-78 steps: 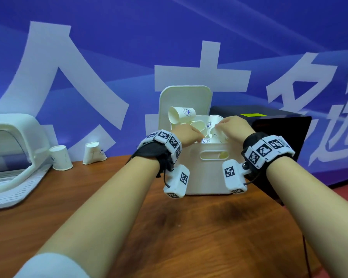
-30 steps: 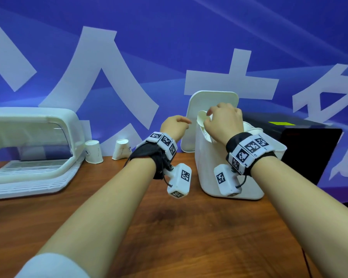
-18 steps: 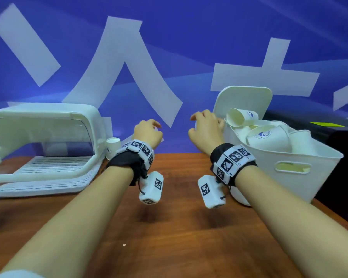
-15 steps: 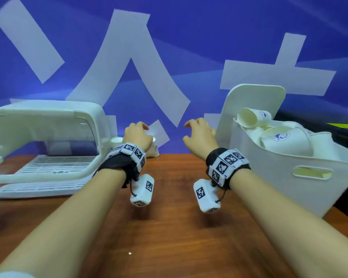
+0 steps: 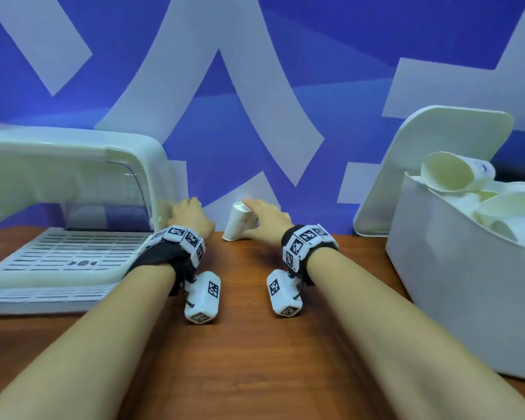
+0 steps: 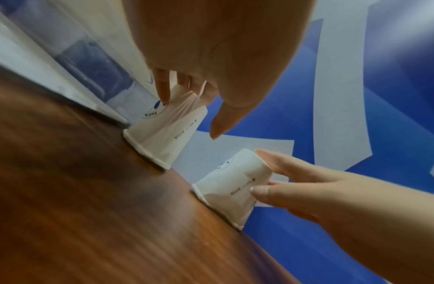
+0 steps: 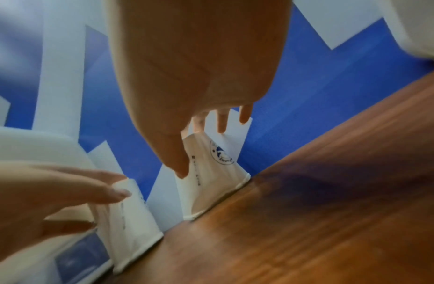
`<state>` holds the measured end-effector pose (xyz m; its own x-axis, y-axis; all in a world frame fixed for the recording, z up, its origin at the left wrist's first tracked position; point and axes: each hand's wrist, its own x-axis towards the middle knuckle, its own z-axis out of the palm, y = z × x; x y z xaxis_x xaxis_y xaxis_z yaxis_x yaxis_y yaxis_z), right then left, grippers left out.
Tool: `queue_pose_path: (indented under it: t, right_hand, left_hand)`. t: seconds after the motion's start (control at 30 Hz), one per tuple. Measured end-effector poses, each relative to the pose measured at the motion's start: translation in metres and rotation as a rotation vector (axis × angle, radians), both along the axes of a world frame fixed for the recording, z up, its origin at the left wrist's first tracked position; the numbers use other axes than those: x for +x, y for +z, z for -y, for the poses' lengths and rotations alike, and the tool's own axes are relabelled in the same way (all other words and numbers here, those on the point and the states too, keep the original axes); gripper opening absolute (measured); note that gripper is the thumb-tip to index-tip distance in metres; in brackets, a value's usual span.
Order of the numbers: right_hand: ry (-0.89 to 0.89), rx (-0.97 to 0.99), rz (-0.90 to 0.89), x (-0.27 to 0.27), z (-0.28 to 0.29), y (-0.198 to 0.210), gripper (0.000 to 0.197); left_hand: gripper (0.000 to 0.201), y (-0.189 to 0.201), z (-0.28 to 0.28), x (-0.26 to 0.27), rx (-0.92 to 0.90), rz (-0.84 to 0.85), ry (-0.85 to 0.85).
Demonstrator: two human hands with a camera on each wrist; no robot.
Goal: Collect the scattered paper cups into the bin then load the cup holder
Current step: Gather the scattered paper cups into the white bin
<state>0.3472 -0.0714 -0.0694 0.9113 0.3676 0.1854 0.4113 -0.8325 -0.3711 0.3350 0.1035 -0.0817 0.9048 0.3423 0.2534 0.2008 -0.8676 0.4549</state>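
At the far edge of the table [image 5: 249, 353], against the blue wall, two paper cups stand upside down, slightly apart. Left hand [image 5: 191, 218] closes its fingertips [image 6: 162, 92] on the base of the left cup [image 6: 165, 132], which stands just beside the cup holder [image 5: 73, 189]. Right hand [image 5: 267, 221] grips the right cup [image 5: 238, 224], thumb on the near side and fingers over the base; this cup tilts. To the right stands the bin [image 5: 455, 268], loaded with cups, its lid [image 5: 436, 165] leaning against the wall behind it.
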Motion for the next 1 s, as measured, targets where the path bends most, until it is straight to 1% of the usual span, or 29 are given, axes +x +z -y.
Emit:
queue_pose_path:
  t: [0.1, 0.17, 0.23, 0.3, 0.33, 0.37, 0.4, 0.47, 0.5, 0.53, 0.67, 0.7, 0.73, 0.83, 0.93, 1.0]
  right_hand:
    - [-0.036, -0.033, 0.044, 0.011, -0.004, -0.003, 0.076]
    - [-0.063, -0.059, 0.058, 0.011, -0.008, -0.004, 0.069]
    - [-0.085, -0.034, 0.016, 0.006, -0.011, -0.004, 0.064]
    - [-0.087, -0.001, -0.061, 0.000, -0.011, -0.004, 0.067]
    - [-0.075, 0.002, -0.086, -0.003, -0.010, -0.005, 0.064]
    - [-0.062, -0.005, -0.085, -0.005, -0.008, -0.006, 0.060]
    - [-0.059, -0.008, -0.060, -0.008, -0.005, -0.006, 0.056]
    - [-0.088, 0.017, 0.008, -0.016, 0.002, -0.003, 0.052]
    - [-0.113, 0.034, 0.023, -0.020, 0.006, -0.001, 0.051]
    - [-0.135, 0.054, 0.019, -0.024, 0.010, 0.001, 0.052]
    - [-0.187, 0.156, -0.022, -0.055, 0.029, 0.020, 0.060]
    - [-0.194, 0.174, -0.016, -0.064, 0.034, 0.026, 0.060]
    - [-0.198, 0.194, -0.011, -0.072, 0.039, 0.032, 0.061]
    - [-0.230, 0.245, 0.005, -0.097, 0.056, 0.049, 0.057]
    - [-0.262, 0.268, 0.036, -0.116, 0.076, 0.062, 0.052]
    - [-0.276, 0.279, 0.044, -0.122, 0.085, 0.066, 0.054]
  left_hand:
    - [0.039, -0.002, -0.003, 0.002, 0.056, -0.012, 0.007]
    - [0.044, 0.000, 0.000, -0.002, 0.058, 0.009, 0.029]
    - [0.050, 0.003, 0.005, -0.006, 0.066, 0.035, 0.055]
    - [0.050, 0.005, 0.008, -0.008, 0.115, 0.016, 0.065]
    - [0.048, 0.006, 0.008, -0.010, 0.131, 0.002, 0.076]
    - [0.044, 0.007, 0.007, -0.011, 0.156, -0.022, 0.086]
    - [0.037, 0.010, 0.006, -0.014, 0.194, -0.035, 0.077]
    - [0.012, 0.019, 0.003, -0.024, 0.299, -0.080, 0.039]
    - [0.017, 0.023, 0.002, -0.029, 0.317, -0.096, 0.028]
    - [0.026, 0.026, 0.000, -0.034, 0.336, -0.097, 0.014]
    - [0.044, 0.030, 0.000, -0.055, 0.306, -0.005, -0.014]
    - [0.045, 0.032, 0.001, -0.062, 0.304, 0.018, -0.027]
    - [0.044, 0.035, 0.003, -0.069, 0.252, 0.040, -0.052]
    - [0.046, 0.045, 0.013, -0.091, -0.065, 0.091, -0.139]
    - [0.049, 0.046, 0.031, -0.106, -0.392, 0.163, -0.152]
    - [0.051, 0.042, 0.044, -0.111, -0.547, 0.204, -0.167]
